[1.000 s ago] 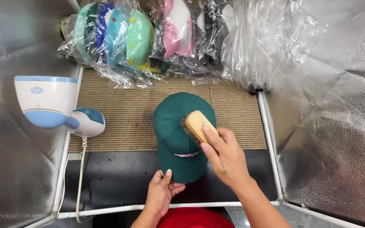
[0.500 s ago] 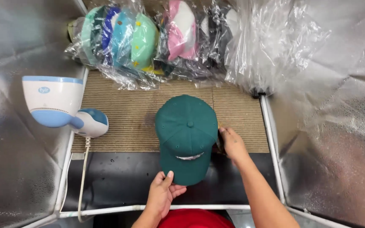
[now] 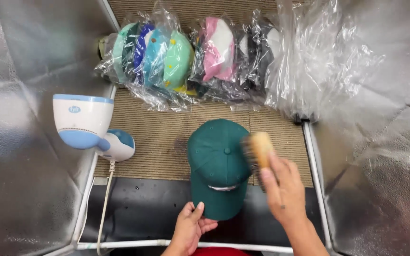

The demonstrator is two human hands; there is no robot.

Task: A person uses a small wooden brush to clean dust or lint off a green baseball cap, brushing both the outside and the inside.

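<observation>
Inside a booth walled with silver foil, a dark green cap [image 3: 219, 168] lies crown-up on the counter [image 3: 167, 137], its crown on a tan ribbed mat and its brim reaching over a black strip toward the person. The left hand [image 3: 189, 227] pinches the front edge of the brim, thumb on top and fingers curled underneath. The right hand [image 3: 283, 189] is closed around a wooden brush [image 3: 260, 149], blurred in the shot, with its bristles at the right side of the cap's crown; whether they touch the fabric cannot be told. To the left, a white and blue handheld steamer [image 3: 88, 125] rests at the mat's edge against a white frame rail, its cord [image 3: 104, 204] trailing down over the black strip. Along the back of the mat stands a row of caps in clear plastic bags [image 3: 186, 61], in mint, blue, teal, pink, white and dark colours. A loose sheet of clear plastic [image 3: 323, 57] hangs at the right rear corner, just beside the bagged caps.
</observation>
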